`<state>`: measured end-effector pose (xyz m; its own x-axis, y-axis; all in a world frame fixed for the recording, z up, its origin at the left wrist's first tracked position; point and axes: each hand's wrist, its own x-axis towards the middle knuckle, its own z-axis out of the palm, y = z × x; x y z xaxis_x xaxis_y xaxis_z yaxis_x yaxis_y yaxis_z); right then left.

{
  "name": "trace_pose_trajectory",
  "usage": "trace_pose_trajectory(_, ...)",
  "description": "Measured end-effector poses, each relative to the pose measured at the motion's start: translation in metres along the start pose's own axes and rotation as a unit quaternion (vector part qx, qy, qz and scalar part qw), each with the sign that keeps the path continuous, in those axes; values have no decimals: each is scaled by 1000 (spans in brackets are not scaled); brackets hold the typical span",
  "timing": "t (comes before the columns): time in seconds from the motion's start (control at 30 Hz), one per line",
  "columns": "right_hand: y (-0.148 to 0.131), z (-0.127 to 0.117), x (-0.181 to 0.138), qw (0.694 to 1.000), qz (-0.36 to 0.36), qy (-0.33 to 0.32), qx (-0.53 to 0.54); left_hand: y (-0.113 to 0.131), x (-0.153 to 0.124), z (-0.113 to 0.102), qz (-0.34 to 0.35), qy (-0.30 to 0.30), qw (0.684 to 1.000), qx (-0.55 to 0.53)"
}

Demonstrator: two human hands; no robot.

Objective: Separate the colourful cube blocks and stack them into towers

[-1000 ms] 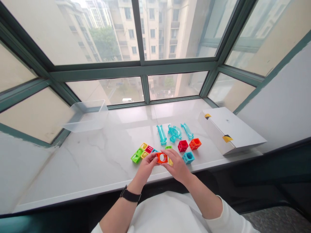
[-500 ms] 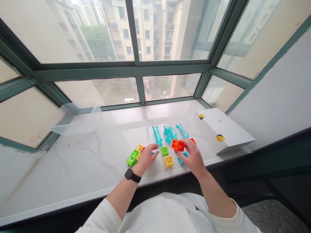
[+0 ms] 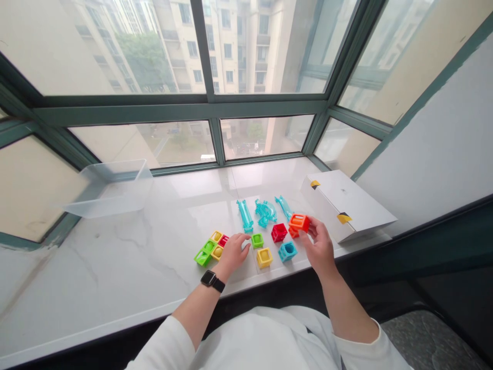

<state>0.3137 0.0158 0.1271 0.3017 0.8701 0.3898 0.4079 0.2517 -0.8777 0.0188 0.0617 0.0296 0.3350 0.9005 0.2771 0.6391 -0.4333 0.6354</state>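
Window frame [image 3: 265, 109], dark green, spans the upper half of the frame. Below it, the white marbled windowsill [image 3: 142, 257] runs across the middle and lower left. My white shirt [image 3: 265, 336] fills the bottom centre.

White box [image 3: 352, 198]: right of centre, lid side up. Clear plastic tub [image 3: 110, 204]: left of centre, near the glass.

My right hand [image 3: 319, 244], right of centre: thumb and fingers closed about an orange cube [image 3: 299, 222], which is held up in front of a second orange cube [image 3: 293, 233] and partly covers it; cannot tell whether the two touch. My left hand [image 3: 233, 252], just below centre: fingers bent, thumb and fingertips parted, the gap facing a green cube [image 3: 257, 240].

Block cluster [image 3: 209, 245], left of my left hand: green, yellow and red blocks side by side, touching; its right end is hidden by the hand.

Three translucent turquoise pieces, in a row near centre: a straight one [image 3: 245, 216], a curved one [image 3: 265, 212], a slimmer one [image 3: 284, 207].

Loose cubes between my hands, apart from one another: blue cube [image 3: 287, 251], red cube [image 3: 279, 233], yellow cube [image 3: 264, 257], and the green one, lowest in height.

Black watch [image 3: 208, 278] on my left wrist. Smallest: yellow-and-black tab [image 3: 344, 218] on the box edge.
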Motion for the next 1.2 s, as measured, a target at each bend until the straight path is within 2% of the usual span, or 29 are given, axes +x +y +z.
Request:
trace_pose_trajectory(0.17, 13, -14, 14, 991, 75, 101, 53, 4, -1, -1, 5, -10, 1000, 13)
trace_pose_trajectory(0.33, 20, -21, 22, 960, 150, 124, 202, 8, 0, -6, -7, -9, 1000, -12)
trace_pose_trajectory(0.6, 48, -29, 32, 947, 152, 180, 220, 8, 1, -7, -5, -13, 1000, -10)
trace_pose_trajectory(0.83, 58, -37, 39, 947, 162, 149, 235, 7, 2, -17, -27, 12, 997, -73)
trace_pose_trajectory(0.93, 67, -40, 38, 952, 163, 133, 224, 19, 8, -27, -23, 40, 995, -84)
trace_pose_trajectory(1.03, 76, -42, 36, 952, 168, 128, 221, 44, 23, -31, 2, 54, 995, -88)
trace_pose_trajectory(1.1, 81, -43, 33, 952, 173, 122, 221, 64, 39, -26, 17, 36, 995, -91)
trace_pose_trajectory(1.2, 86, -45, 30, 956, 173, 109, 209, 92, 70, -8, 43, -7, 996, -78)
